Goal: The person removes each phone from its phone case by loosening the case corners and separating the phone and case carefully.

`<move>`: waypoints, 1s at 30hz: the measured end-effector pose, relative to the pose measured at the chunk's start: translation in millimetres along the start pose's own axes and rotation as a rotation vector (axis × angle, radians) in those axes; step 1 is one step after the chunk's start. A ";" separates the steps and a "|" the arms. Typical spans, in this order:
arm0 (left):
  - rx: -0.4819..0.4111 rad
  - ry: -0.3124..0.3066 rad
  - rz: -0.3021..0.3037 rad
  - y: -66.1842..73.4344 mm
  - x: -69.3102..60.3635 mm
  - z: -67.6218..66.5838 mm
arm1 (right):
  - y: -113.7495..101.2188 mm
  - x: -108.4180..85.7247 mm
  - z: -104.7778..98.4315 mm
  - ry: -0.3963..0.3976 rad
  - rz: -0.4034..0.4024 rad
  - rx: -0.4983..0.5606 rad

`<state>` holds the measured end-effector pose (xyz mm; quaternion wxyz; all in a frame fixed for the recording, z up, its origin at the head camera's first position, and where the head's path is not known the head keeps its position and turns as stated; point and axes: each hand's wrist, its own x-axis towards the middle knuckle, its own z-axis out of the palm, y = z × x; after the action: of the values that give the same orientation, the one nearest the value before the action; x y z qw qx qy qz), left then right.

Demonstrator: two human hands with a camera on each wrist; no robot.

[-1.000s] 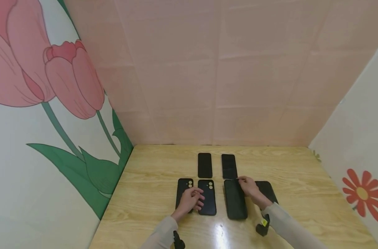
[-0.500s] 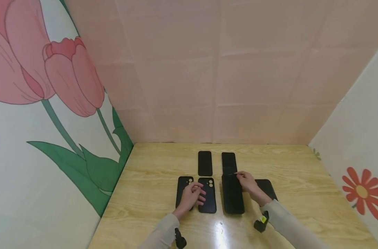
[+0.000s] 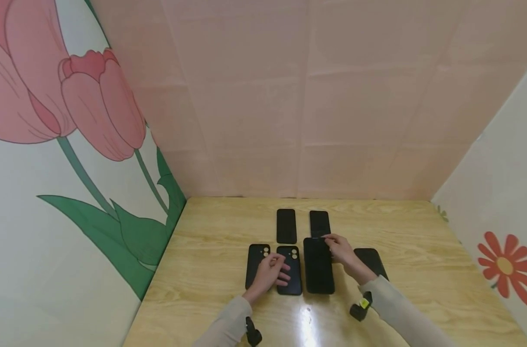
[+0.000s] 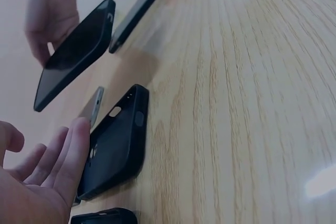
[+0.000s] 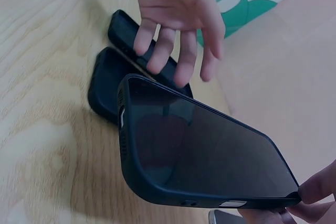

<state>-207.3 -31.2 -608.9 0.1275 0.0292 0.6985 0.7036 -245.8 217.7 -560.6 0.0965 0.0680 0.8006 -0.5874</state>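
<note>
My right hand [image 3: 340, 248] pinches the far right corner of a phone in a black case [image 3: 319, 267], screen up, raised above the table. In the right wrist view the phone [image 5: 205, 145] is tilted, with cutouts along the case's edge. My left hand [image 3: 270, 272] hovers with loose fingers over two black phone cases, holding nothing. One phone case [image 3: 293, 282] lies beside the left phone case [image 3: 255, 260], both with camera holes at the far end. In the left wrist view the nearer case [image 4: 115, 145] shows its hollow inside.
Two dark phones lie farther back, the left phone [image 3: 286, 226] and the right phone [image 3: 319, 221]. Another dark phone [image 3: 372, 262] rests right of my right hand, partly behind my wrist. Pink and painted walls edge the wooden table [image 3: 203, 289].
My right hand has lifted the cased phone off the table and carried it left, towards the two cases. My left hand has barely moved.
</note>
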 end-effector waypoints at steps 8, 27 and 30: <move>-0.017 -0.051 0.003 5.1 0.0 7.2 | -9.3 0.1 7.1 -0.006 0.027 0.015; -0.009 -0.070 0.006 6.6 3.2 19.2 | -17.1 -6.1 22.1 -0.049 0.019 0.055; 0.033 -0.064 0.013 7.4 2.7 20.2 | -19.6 -5.2 25.5 -0.046 0.034 0.062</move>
<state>-206.5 -10.8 -601.5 0.1447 0.0584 0.7053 0.6915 -243.2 187.5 -548.7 0.1225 0.0709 0.7784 -0.6117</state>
